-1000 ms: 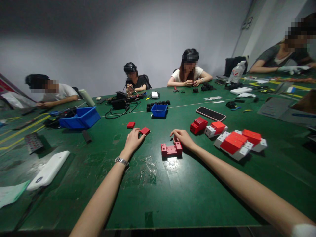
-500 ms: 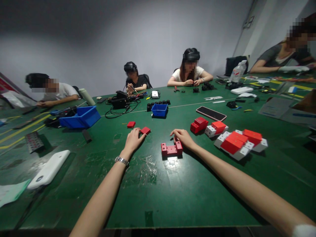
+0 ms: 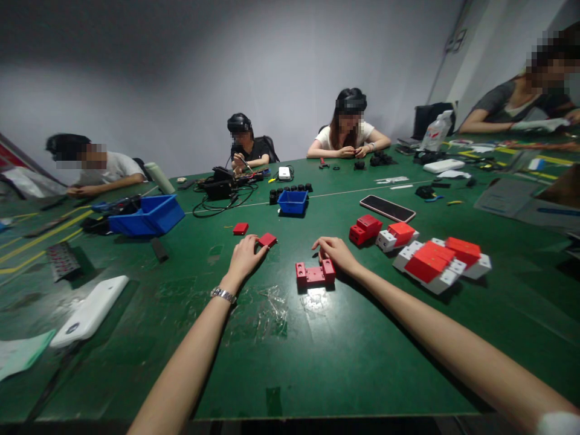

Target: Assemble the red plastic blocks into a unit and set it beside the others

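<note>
My left hand (image 3: 246, 258) rests on the table with a small flat red square block (image 3: 268, 240) between its thumb and index finger. A similar red square block (image 3: 240, 229) lies just beyond its fingertips. My right hand (image 3: 339, 254) lies on its side with loosely curled fingers, the index finger reaching left, and nothing visible in it. Close in front of it stands a U-shaped red block (image 3: 316, 276) with a raised post at each end. The hand is beside its right post; whether they touch, I cannot tell.
Right of my hand sit a red stepped block (image 3: 365, 229) and several red-and-white blocks (image 3: 430, 261). A phone (image 3: 388, 208) lies behind them. Farther off are a small blue bin (image 3: 292, 202) and a larger blue bin (image 3: 151, 215). A white device (image 3: 90, 311) lies left. Several people sit around the table.
My hands and the blocks stay where they were. At the far right, a co-worker's gloved hand has shifted slightly.
</note>
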The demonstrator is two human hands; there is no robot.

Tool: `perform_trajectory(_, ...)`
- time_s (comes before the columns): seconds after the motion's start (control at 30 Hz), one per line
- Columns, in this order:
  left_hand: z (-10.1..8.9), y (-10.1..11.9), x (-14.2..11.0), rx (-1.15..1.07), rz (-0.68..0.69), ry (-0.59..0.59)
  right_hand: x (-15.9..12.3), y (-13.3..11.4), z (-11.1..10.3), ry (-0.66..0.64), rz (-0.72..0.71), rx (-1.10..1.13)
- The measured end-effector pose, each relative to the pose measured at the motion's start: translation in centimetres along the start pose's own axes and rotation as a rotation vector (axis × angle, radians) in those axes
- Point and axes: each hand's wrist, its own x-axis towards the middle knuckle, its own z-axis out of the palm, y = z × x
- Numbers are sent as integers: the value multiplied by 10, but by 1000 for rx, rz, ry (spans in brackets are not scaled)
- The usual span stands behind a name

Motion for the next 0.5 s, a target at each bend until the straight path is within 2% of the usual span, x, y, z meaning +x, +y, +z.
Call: perform_trajectory(0.5, -3, 2, -2, -1, 6, -4, 0, -1, 0, 1, 10, -3)
